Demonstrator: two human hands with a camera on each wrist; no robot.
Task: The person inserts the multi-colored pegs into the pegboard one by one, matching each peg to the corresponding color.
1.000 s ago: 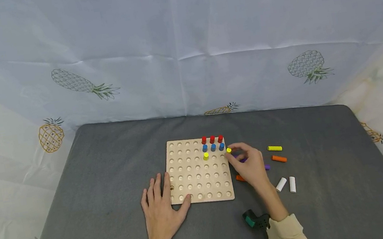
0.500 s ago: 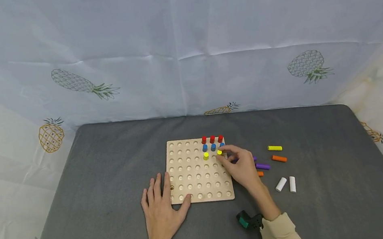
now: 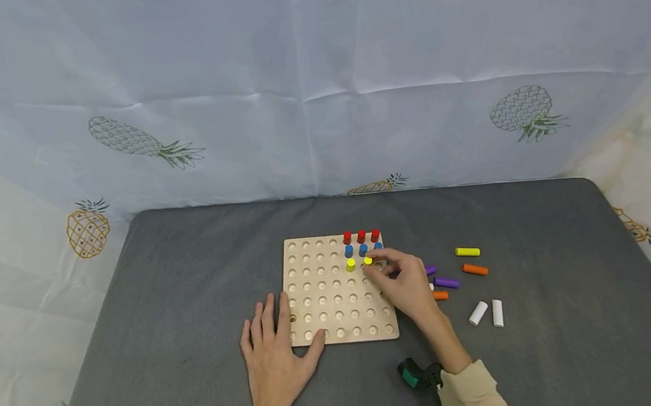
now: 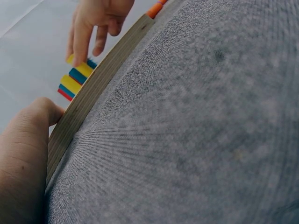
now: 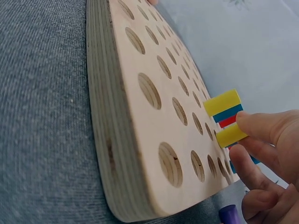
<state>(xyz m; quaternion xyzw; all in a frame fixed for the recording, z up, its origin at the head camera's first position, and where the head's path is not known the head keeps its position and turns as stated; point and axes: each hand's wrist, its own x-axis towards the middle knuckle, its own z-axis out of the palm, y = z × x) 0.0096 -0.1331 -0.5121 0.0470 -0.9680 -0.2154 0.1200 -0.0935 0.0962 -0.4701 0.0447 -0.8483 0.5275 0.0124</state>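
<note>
A square wooden pegboard (image 3: 322, 300) with rows of round holes lies on the grey table. Red pegs (image 3: 361, 236) fill three holes of its far row at the right, with blue pegs (image 3: 349, 251) in the row before them. One yellow peg (image 3: 351, 265) stands upright in the third row. Beside it, my right hand (image 3: 402, 282) pinches another yellow peg (image 5: 232, 135) between thumb and finger, at a hole of that row; how deep it sits I cannot tell. My left hand (image 3: 277, 359) rests with spread, straight fingers on the board's near left corner.
Right of the board lie loose pegs: a yellow peg (image 3: 468, 252), an orange peg (image 3: 475, 269), purple pegs (image 3: 447, 282) and white pegs (image 3: 497, 313). Some are partly behind my right hand. A patterned cloth (image 3: 308, 80) hangs behind the table.
My right hand has moved left from the board's right edge with the yellow peg, to the spot beside the standing yellow peg. The left hand has stayed in place.
</note>
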